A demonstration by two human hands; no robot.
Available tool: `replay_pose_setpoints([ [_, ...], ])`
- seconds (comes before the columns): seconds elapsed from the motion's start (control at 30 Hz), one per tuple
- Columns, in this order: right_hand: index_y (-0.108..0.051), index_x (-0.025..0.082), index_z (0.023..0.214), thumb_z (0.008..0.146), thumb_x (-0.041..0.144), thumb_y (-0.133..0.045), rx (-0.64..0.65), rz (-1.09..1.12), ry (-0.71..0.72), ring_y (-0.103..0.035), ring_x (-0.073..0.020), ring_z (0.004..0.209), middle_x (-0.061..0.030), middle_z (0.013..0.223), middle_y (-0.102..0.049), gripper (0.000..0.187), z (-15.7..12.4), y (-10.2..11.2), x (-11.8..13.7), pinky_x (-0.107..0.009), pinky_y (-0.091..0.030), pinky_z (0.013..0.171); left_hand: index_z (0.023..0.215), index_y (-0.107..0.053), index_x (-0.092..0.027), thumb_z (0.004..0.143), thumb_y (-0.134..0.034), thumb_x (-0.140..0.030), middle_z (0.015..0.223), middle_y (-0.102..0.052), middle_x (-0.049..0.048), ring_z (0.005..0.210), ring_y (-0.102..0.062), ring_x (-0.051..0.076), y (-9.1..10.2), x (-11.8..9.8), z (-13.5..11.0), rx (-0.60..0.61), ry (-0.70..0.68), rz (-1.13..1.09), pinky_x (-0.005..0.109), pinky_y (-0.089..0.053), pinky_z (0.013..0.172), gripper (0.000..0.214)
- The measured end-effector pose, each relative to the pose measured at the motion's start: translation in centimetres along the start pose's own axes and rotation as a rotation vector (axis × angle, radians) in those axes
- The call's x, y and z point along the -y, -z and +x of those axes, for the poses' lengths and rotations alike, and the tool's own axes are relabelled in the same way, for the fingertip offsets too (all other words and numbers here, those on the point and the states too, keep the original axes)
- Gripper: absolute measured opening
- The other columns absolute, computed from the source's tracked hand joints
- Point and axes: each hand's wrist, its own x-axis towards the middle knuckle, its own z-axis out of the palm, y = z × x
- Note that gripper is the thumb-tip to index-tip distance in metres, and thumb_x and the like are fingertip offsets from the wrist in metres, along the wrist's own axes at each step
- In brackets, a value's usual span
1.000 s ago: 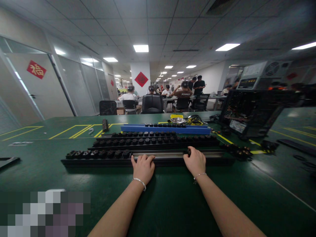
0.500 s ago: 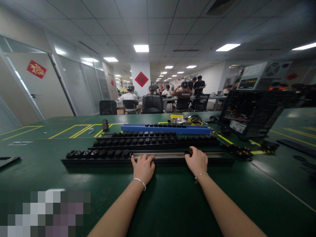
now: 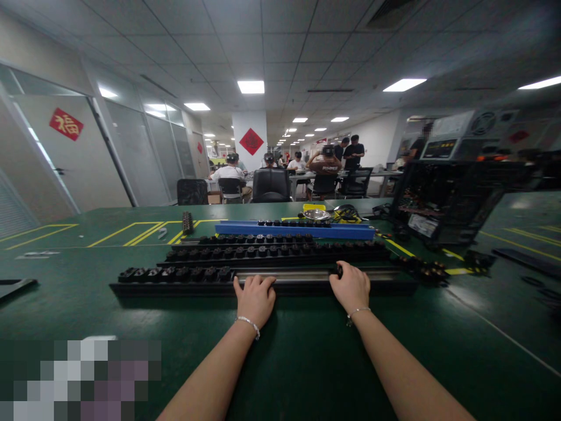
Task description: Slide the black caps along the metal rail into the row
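A long black rail [image 3: 175, 287] lies across the green table in front of me, with several black sockets [image 3: 175, 273] clipped on its left part. My left hand [image 3: 254, 298] rests on the rail's near edge, fingers curled over it. My right hand [image 3: 350, 287] sits on the rail further right, its fingers closed on a small black socket [image 3: 338, 271] that stands on the rail's bare metal track.
Two more black socket rails [image 3: 272, 252] and a blue rail [image 3: 293, 230] lie behind. A metal bowl [image 3: 316, 214] and yellow items stand beyond them. An open computer case [image 3: 442, 202] is at the right. Loose sockets [image 3: 427, 270] lie right of the rail. People sit at far desks.
Hardly anything differs: my right hand has crept slightly to the right along the rail. My left hand has stayed where it was.
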Motion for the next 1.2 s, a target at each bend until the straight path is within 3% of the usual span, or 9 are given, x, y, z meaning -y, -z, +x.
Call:
replay_pose_setpoints([
  [1.2,-0.058,0.017,0.111,0.071,0.023,-0.044,-0.032,-0.032,-0.043,-0.054,-0.0231,0.103,-0.009,0.104,-0.065,0.042,0.9,0.4,-1.6,-0.037,-0.03,0.094,0.109,-0.061,-0.035,0.085,-0.042,-0.029,0.101,-0.064,0.0014,0.105,-0.05,0.021,0.1,0.0,0.0,0.017,0.021,-0.025,0.06,-0.005,0.107,0.031],
])
